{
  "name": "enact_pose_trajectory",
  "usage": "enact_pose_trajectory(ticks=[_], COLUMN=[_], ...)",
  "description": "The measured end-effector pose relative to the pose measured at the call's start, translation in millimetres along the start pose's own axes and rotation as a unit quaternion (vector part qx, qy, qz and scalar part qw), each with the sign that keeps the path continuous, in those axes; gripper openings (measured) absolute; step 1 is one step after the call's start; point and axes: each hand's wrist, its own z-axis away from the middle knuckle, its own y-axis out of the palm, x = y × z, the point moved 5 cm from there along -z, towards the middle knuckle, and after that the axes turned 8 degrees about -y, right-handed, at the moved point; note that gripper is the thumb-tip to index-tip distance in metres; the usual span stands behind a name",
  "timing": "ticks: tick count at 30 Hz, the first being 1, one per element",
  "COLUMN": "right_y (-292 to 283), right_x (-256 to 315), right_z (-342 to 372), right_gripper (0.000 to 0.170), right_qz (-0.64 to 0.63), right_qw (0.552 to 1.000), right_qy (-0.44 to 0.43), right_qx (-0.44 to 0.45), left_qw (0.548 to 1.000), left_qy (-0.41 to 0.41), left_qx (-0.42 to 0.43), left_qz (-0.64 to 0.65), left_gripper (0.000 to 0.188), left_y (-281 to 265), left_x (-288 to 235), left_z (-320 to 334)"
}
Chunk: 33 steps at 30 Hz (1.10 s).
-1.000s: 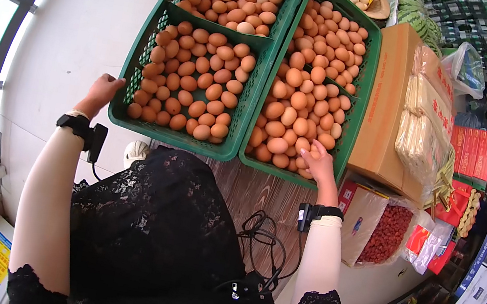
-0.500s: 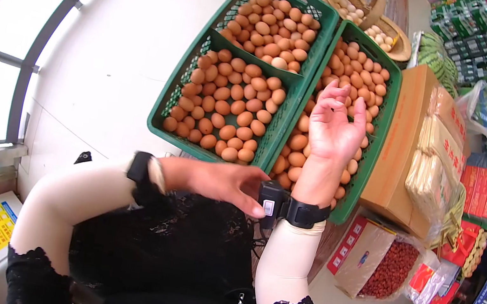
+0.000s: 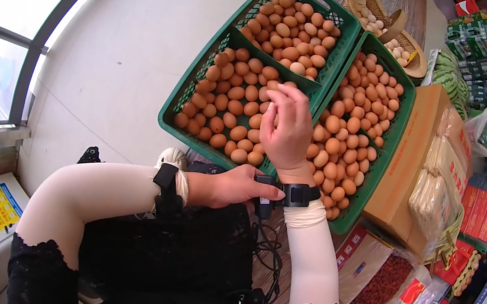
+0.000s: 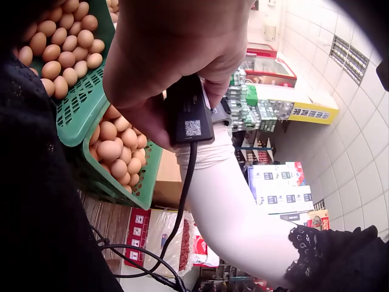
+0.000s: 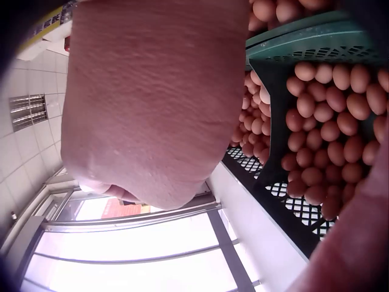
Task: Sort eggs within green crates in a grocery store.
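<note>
My left hand [image 3: 234, 188] pinches the small black wrist camera [image 4: 191, 112] strapped to my right wrist, with the thumb along one side. A cable hangs down from that camera. My right hand [image 3: 287, 130] is raised over the crates, its back upward and its fingers loosely bent. In the head view it overlaps part of the left green crate [image 3: 184, 140] and some of its brown eggs [image 3: 233, 106]. The right green crate [image 3: 380, 168] stands alongside, full of more brown eggs [image 3: 332, 160]. In the right wrist view the right hand's fingertips are hidden.
Behind the crates is a wicker basket [image 3: 393, 26] with pale eggs. A cardboard box [image 3: 408, 150] with packs of noodle-like sticks [image 3: 439, 175] stands at the right, above a box of red dried fruit [image 3: 386, 282]. Black cables [image 3: 269, 259] hang near my lap.
My left hand has left the left crate's rim and gone to the right wrist camera. My right hand has lifted from the right crate's eggs, showed its palm, then turned over leftward.
</note>
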Motion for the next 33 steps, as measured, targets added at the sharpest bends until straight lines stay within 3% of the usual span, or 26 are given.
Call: enact_pose_trajectory(ticks=[2,3,4,5,8,9,10,12,14,15,16,18,19,20,22,23,24,25,26,28,32,33], right_y=[0,2,4,11,19,21,28,39,42,47,47,54,60,69,86,98,97,106,109,110,110,110], right_x=[-18,-20,-38,-51,-91,-81,-90,-110,-112,-109,-105,-100,-94,-79,-33,-7,24,53,80,114,135,137], right_z=[1,-3,3,14,50,49,64,90,93,94,91,86,81,74,49,43,31,30,29,35,30,28], right_gripper=[0.027,0.027,0.026,0.026,0.02,0.018,0.018,0.021,0.022,0.022,0.02,0.019,0.016,0.016,0.011,0.014,0.021,0.027,0.035,0.049,0.046,0.043], right_qz=[-0.088,-0.091,-0.226,-0.348,-0.459,-0.503,-0.559,-0.574,-0.596,-0.617,-0.592,-0.576,-0.563,-0.572,-0.588,-0.637,-0.642,-0.708,-0.733,-0.803,-0.787,-0.771], right_qw=[0.983,0.983,0.917,0.803,0.647,0.551,0.493,0.426,0.412,0.397,0.435,0.511,0.539,0.531,0.586,0.57,0.58,0.526,0.516,0.425,0.507,0.533], right_qy=[0.137,0.135,0.282,0.418,0.512,0.559,0.57,0.614,0.609,0.601,0.602,0.567,0.561,0.563,0.528,0.504,0.499,0.471,0.438,0.404,0.347,0.344], right_qx=[-0.088,-0.088,-0.17,-0.242,-0.331,-0.362,-0.346,-0.335,-0.322,-0.315,-0.314,-0.292,-0.278,-0.272,-0.178,-0.124,-0.048,0.012,0.071,0.105,0.06,0.051], left_qw=[1.0,0.999,0.998,1.0,0.995,0.995,0.993,0.971,0.925,0.9,0.869,0.845,0.843,0.858,0.864,0.865,0.86,0.855,0.849,0.839,0.821,0.822], left_qy=[0.002,0.004,0.006,0.014,-0.005,0.021,0.047,0.143,0.166,0.171,0.176,0.212,0.25,0.292,0.338,0.354,0.36,0.375,0.389,0.402,0.432,0.431], left_qx=[-0.016,-0.033,-0.036,-0.008,0.026,-0.008,-0.043,-0.154,-0.295,-0.313,-0.331,-0.343,-0.296,-0.214,-0.117,-0.051,-0.05,-0.024,0.003,-0.052,-0.182,-0.182], left_qz=[-0.02,-0.043,-0.042,-0.025,0.094,0.095,0.097,0.113,0.173,0.249,0.323,0.35,0.372,0.365,0.355,0.353,0.359,0.358,0.357,0.364,0.325,0.324], left_gripper=[0.035,0.037,0.037,0.04,0.059,0.059,0.059,0.056,0.05,0.048,0.045,0.043,0.045,0.047,0.05,0.051,0.051,0.05,0.05,0.049,0.048,0.048], left_y=[0,-3,-7,-8,-18,-32,-51,-102,-157,-188,-207,-224,-219,-209,-183,-171,-156,-152,-149,-156,-177,-178], left_x=[-5,-8,-10,-12,-19,-22,-24,-29,-34,-31,-33,-48,-64,-83,-117,-131,-141,-149,-153,-151,-145,-145], left_z=[2,3,3,4,11,11,10,8,23,29,39,59,67,73,81,82,86,87,90,92,98,96])
